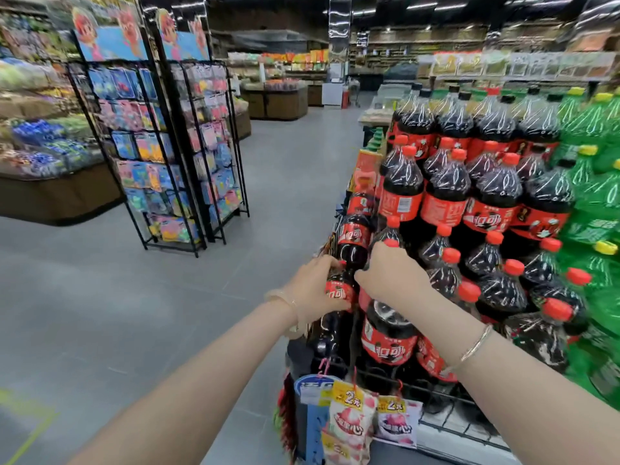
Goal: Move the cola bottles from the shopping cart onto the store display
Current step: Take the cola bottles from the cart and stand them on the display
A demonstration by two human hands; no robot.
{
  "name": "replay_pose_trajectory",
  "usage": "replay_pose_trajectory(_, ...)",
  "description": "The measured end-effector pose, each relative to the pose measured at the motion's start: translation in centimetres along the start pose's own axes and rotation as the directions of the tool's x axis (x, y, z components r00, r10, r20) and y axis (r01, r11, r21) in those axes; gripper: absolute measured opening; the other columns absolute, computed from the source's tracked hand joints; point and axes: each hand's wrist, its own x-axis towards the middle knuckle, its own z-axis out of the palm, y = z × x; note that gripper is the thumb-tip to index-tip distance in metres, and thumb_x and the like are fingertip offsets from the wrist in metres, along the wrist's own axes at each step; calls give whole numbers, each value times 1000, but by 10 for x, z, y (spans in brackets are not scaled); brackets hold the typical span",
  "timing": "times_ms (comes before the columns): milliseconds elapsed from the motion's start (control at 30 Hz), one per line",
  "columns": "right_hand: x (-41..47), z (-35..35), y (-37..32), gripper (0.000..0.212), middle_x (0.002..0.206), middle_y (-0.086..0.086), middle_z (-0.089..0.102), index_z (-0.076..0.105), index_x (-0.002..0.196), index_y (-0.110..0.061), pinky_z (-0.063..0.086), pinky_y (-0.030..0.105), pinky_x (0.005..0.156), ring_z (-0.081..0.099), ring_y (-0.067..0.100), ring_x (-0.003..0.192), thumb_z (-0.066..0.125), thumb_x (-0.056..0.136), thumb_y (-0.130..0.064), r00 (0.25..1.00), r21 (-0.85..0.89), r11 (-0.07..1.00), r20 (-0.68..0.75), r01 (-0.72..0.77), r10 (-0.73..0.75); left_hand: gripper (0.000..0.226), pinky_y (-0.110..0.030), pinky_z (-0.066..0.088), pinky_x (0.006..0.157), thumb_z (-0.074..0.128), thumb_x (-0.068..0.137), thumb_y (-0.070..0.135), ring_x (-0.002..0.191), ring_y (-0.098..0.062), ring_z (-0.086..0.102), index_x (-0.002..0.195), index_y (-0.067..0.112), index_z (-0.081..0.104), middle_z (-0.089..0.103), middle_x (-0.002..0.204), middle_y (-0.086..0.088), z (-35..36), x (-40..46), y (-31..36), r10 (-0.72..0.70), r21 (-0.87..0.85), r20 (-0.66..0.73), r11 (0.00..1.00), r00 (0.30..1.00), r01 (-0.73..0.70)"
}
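Cola bottles (446, 196) stacked in tiers on the store display (486, 229) rise to the right of and above both grips. One small cola bottle (340, 286) at the display's left edge is held between the left hand (315, 286), wrapped round its label, and the right hand (392, 273), curled over its top. Snack packets (352, 421) hang below the grips.

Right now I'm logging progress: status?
Both hands, left and right, grip a cola bottle at the display's left edge. Nothing in the way.
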Motion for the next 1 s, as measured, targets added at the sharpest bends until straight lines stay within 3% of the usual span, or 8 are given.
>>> replay_pose_trajectory(167, 45, 23, -38, 36, 122, 19, 57, 48, 116, -3, 47, 38, 85, 58, 36, 111, 53, 88, -27, 999, 21, 999, 8, -38, 37, 72, -31, 32, 107, 73, 78, 29, 131, -22, 39, 136, 11, 35, 41, 141, -7, -21, 32, -43, -7, 7, 62, 1000, 998, 6)
replay_pose_trajectory(400, 123, 44, -104, 34, 127, 17, 55, 51, 120, -7, 44, 34, 91, 53, 33, 119, 49, 90, -23, 996, 47, 995, 13, -88, 88, 65, -24, 33, 93, 73, 79, 26, 125, -24, 43, 131, 8, 39, 46, 135, -11, -71, 102, -95, 35, -12, 81, 999, 996, -34)
replay_pose_trajectory(567, 171, 61, -141, 36, 128, 17, 54, 49, 120, -5, 45, 35, 91, 54, 33, 119, 52, 91, -26, 991, 28, 991, -7, -131, 132, 64, -33, 38, 100, 73, 79, 26, 123, -26, 46, 130, 5, 40, 49, 131, -14, -100, 145, -144, 54, -47, 70, 998, 996, -51)
replay_pose_trajectory(733, 201, 78, -152, 37, 124, 16, 57, 52, 117, -5, 46, 36, 89, 56, 34, 116, 53, 90, -29, 966, 24, 966, -25, -257, 258, 66, -32, 37, 102, 73, 79, 30, 126, -25, 44, 131, 8, 39, 47, 134, -12, -111, 180, -180, 116, -58, 149, 992, 982, -109)
replay_pose_trajectory(1000, 217, 101, -156, 39, 124, 19, 54, 48, 120, -4, 44, 38, 87, 54, 37, 114, 51, 91, -29, 797, 101, 803, -103, -587, 595, 68, -31, 38, 101, 71, 81, 30, 125, -24, 44, 136, 11, 35, 45, 137, -10, -112, 238, -222, 314, -99, 369, 949, 875, -298)
